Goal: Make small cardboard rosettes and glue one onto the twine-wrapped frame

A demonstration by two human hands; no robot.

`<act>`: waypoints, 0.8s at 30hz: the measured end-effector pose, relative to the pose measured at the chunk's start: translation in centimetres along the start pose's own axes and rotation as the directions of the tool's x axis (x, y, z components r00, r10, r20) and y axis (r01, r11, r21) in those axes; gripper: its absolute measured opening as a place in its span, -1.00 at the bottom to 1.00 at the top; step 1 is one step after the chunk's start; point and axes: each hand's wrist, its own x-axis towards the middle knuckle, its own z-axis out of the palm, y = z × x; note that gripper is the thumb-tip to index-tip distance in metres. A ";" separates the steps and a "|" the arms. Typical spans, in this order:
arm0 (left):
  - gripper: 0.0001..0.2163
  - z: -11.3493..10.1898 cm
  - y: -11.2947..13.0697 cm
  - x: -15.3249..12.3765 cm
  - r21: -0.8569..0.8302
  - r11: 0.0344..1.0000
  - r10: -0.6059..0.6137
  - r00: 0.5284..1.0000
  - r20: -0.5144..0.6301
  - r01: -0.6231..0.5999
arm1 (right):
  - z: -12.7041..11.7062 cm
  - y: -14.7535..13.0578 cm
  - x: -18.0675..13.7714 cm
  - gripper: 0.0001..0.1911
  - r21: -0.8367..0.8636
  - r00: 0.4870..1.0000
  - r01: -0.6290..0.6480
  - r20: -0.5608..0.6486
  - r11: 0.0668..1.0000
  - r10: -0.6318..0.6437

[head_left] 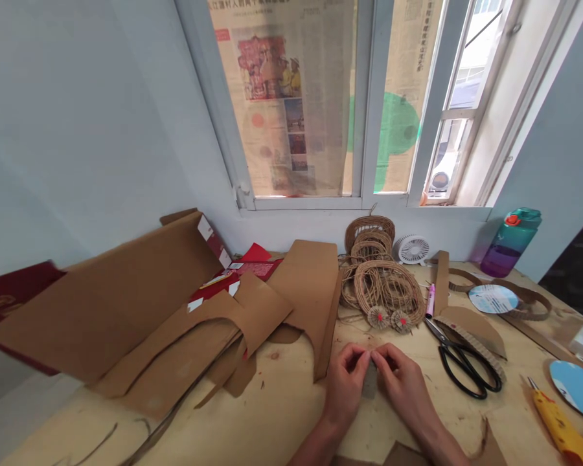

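Note:
Close together above the wooden table, my left hand (346, 378) and my right hand (402, 375) meet at the fingertips. Thumb and index finger are pinched on each hand; whatever lies between them is too small to make out. Just beyond are woven twine pieces (369, 272), with two small pleated rosettes (391, 318) with red centres at their near edge. Black-handled scissors (461, 362) lie to the right of my right hand, partly against a cut cardboard piece (473, 327). A pink marker (430, 301) rests above the scissors.
Cut cardboard sheets (301, 278) and an opened box (126, 291) fill the left side. On the right are a yellow glue gun (558, 421), blue discs (493, 299), corrugated strips (534, 304) and a bottle (510, 243). A small white fan (412, 249) stands by the wall.

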 end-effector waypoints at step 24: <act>-0.67 0.1 -1.3 -0.2 0.063 0.996 0.064 0.998 -0.027 -0.063 | 1.7 0.7 0.1 -0.67 0.171 0.999 -0.033 -0.009 0.985 0.035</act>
